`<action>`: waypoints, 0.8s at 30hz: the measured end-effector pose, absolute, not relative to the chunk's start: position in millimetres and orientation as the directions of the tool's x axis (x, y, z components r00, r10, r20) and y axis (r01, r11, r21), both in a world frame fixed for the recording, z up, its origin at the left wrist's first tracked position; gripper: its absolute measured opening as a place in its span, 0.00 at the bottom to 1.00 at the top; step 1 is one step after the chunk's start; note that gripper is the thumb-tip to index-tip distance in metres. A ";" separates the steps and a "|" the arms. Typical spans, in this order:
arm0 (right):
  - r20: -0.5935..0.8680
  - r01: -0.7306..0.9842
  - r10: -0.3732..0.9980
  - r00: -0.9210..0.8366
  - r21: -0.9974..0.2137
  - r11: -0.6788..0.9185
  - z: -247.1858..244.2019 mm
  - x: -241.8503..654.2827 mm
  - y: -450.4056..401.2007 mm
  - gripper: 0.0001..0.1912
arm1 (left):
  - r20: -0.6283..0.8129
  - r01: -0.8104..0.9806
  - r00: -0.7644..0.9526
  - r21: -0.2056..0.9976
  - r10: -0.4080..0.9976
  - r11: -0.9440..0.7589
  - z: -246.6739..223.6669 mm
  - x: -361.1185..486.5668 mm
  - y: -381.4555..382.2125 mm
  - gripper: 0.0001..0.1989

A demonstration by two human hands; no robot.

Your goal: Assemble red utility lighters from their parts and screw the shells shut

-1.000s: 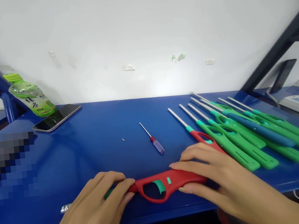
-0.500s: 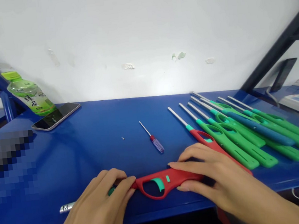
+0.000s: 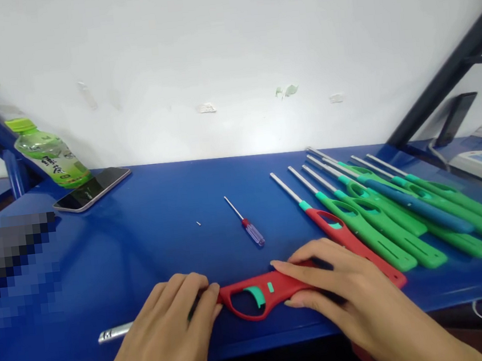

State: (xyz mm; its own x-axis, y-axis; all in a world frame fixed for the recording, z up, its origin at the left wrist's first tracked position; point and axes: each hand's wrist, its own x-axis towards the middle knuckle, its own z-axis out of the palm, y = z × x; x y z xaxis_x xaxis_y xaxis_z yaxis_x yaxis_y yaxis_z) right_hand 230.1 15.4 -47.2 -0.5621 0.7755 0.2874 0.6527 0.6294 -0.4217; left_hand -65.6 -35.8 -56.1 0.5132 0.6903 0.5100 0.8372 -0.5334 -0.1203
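A red long-necked gas lighter (image 3: 268, 295) with a green trigger lies lengthwise near the table's front edge. My left hand (image 3: 170, 326) is closed on its neck, and the silver tube tip pokes out to the left of that hand. The handle is gripped by my right hand (image 3: 342, 284), thumb on the near side and fingers on the far side. Beyond the lighter lie a small screwdriver (image 3: 253, 232) with a purple clear handle and a tiny metal piece (image 3: 198, 224), too small to make out. My palms hide both ends of the red body.
Several green lighters (image 3: 385, 240), a blue one (image 3: 420, 207) and another red one (image 3: 357, 243) lie in a row on the right. At the back left are a phone (image 3: 91, 190) and a green-capped bottle (image 3: 51, 151). A white wall (image 3: 227, 50) stands behind the blue table (image 3: 162, 212).
My left hand has shifted slightly to the right and down, showing more of the silver tube. The right hand has hardly moved, and the lighter stays in place.
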 end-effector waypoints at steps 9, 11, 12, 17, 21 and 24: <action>0.232 0.549 0.897 -0.376 -0.724 0.417 -40.0 223.7 16.8 0.15 | 0.596 0.826 0.533 -0.211 0.601 -0.524 -40.2 -65.0 -27.6 0.14; 0.176 0.535 0.925 -0.337 -0.772 0.342 -36.8 224.4 15.8 0.20 | 0.637 0.832 0.508 -0.187 0.580 -0.523 -42.5 -67.1 -28.3 0.12; 0.139 0.533 0.937 -0.322 -0.791 0.300 -35.3 224.8 15.6 0.23 | 0.655 0.836 0.494 -0.176 0.572 -0.520 -43.7 -67.6 -28.6 0.12; -0.019 0.493 0.923 -0.383 -0.849 0.187 -29.8 224.4 17.4 0.11 | 0.684 0.842 0.465 -0.145 0.561 -0.520 -47.6 -66.6 -30.4 0.10; -0.049 0.492 0.934 -0.354 -0.859 0.141 -30.6 224.1 16.9 0.10 | 0.702 0.840 0.457 -0.138 0.546 -0.525 -49.6 -65.1 -27.6 0.10; -0.040 0.489 0.947 -0.317 -0.863 0.127 -34.6 224.9 14.2 0.11 | 0.698 0.832 0.458 -0.121 0.550 -0.541 -49.5 -64.7 -25.7 0.10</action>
